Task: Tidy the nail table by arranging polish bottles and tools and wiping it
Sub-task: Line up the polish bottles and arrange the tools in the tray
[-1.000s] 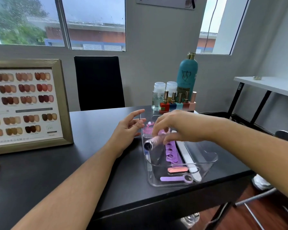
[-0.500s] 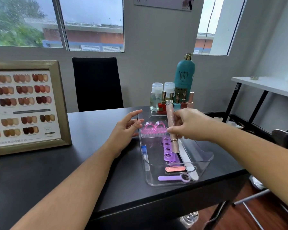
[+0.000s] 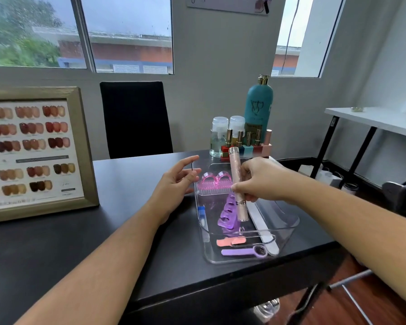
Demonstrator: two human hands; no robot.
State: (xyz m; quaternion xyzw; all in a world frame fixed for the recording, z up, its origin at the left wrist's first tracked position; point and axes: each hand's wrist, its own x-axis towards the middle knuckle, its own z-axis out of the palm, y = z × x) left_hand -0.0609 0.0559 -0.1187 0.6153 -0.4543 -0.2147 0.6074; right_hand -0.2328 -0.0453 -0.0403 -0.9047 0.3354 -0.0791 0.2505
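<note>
A clear plastic tray sits at the right of the black table. My right hand grips a pink cylindrical nail tool, held lengthwise over the tray. Inside the tray lie a pink nail brush, a purple toe separator, a white nail file, an orange tool and a purple tool. My left hand rests at the tray's left rim with its fingers loosely spread. Several polish bottles stand in a row behind the tray.
A tall teal bottle and two clear pump bottles stand at the back right. A framed nail colour chart leans at the left. A black chair faces the table's far side. A white side table stands at the right.
My right hand has turned the pink tool from crosswise to lengthwise over the tray and lifted its far end. My left hand has stayed by the tray's rim.
</note>
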